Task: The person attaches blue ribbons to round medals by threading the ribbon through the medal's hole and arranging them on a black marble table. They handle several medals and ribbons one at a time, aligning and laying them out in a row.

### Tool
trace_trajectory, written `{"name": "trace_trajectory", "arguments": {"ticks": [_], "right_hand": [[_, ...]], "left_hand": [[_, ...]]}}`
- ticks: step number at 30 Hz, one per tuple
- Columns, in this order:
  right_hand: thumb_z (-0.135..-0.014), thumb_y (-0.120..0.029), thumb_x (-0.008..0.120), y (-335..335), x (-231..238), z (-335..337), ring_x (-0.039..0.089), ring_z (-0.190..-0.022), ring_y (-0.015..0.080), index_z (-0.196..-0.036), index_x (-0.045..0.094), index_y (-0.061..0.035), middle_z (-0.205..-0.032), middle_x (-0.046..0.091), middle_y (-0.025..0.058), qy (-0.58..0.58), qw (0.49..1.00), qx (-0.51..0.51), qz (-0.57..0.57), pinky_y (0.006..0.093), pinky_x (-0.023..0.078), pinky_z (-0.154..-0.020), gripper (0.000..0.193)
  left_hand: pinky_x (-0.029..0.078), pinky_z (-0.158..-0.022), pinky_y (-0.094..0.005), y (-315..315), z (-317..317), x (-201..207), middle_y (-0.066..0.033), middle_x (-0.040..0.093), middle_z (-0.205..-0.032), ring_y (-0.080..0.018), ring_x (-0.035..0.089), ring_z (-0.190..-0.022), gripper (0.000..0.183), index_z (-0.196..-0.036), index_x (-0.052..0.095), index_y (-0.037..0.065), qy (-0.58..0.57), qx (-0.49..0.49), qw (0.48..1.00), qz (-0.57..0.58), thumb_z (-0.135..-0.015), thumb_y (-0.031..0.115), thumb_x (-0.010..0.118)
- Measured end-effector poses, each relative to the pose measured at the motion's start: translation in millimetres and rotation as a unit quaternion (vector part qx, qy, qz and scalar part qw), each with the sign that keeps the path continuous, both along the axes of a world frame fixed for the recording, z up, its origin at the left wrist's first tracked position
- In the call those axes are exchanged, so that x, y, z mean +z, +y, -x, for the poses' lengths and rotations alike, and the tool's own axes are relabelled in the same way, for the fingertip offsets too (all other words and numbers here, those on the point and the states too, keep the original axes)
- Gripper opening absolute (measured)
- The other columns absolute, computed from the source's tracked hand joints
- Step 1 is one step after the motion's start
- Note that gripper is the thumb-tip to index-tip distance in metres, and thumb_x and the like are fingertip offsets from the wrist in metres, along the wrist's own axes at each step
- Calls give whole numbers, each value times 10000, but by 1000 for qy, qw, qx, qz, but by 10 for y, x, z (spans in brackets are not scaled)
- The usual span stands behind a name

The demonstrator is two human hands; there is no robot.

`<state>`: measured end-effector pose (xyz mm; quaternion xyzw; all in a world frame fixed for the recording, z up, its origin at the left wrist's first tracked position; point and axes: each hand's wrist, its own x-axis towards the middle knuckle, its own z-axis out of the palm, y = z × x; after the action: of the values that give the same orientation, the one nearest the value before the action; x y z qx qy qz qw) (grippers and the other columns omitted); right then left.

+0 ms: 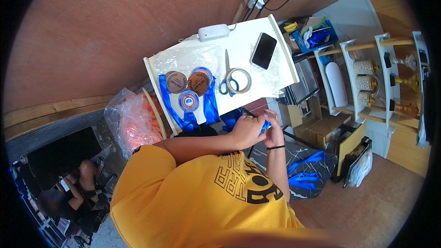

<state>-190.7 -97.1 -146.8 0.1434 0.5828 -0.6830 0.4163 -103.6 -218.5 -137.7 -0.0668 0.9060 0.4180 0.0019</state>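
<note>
My left hand (248, 130) and my right hand (274, 127) meet in front of the white table's (239, 100) near edge, with fingers closed on a bit of blue ribbon (265, 126). Most of that ribbon is hidden by the fingers. A dark band circles my right wrist. Several round medals (188, 101) lie on the table to the left of my hands, some wood-brown and some blue-rimmed. Blue ribbons (210, 103) trail from them over the near edge. Beyond my hands, blue-handled scissors (226, 71) lie partly under a roll of tape (239, 81).
A phone (264, 51) and a white power strip (213, 32) lie on the table's far part. More blue ribbons (305, 174) rest on a black marbled surface (328, 167) at right. Trophies (366, 83) stand on shelves. A plastic bag of orange material (133, 119) and another person (69, 197) are left.
</note>
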Motion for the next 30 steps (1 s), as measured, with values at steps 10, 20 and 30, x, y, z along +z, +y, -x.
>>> {"name": "trace_trajectory", "arguments": {"ticks": [10,20,30], "right_hand": [[-867,-179,603,15,17,83,634,-1051,309,-1226,525,-59,-1157,632,189,-56,982,-3,180,431,530,-931,387],[-848,-191,576,-151,87,-47,617,-1063,380,-1229,517,-76,-1256,563,301,-133,947,-15,294,502,527,-917,402],[-848,-238,602,-133,59,-92,514,-1222,509,-1317,457,-112,-1335,501,309,-145,923,-10,356,603,460,-992,507]], "left_hand": [[506,-855,-424,-539,-97,356,-238,622,-1132,-383,637,-1011,676,-1401,447,57,-124,-103,961,-224,-870,398,689],[510,-762,-423,-505,-275,368,-196,642,-949,-349,660,-877,369,-1063,497,9,-73,-29,986,-145,-903,292,672],[493,-795,-403,-407,-409,320,-138,652,-984,-300,643,-911,330,-1084,556,27,36,30,974,-221,-834,154,730]]}}
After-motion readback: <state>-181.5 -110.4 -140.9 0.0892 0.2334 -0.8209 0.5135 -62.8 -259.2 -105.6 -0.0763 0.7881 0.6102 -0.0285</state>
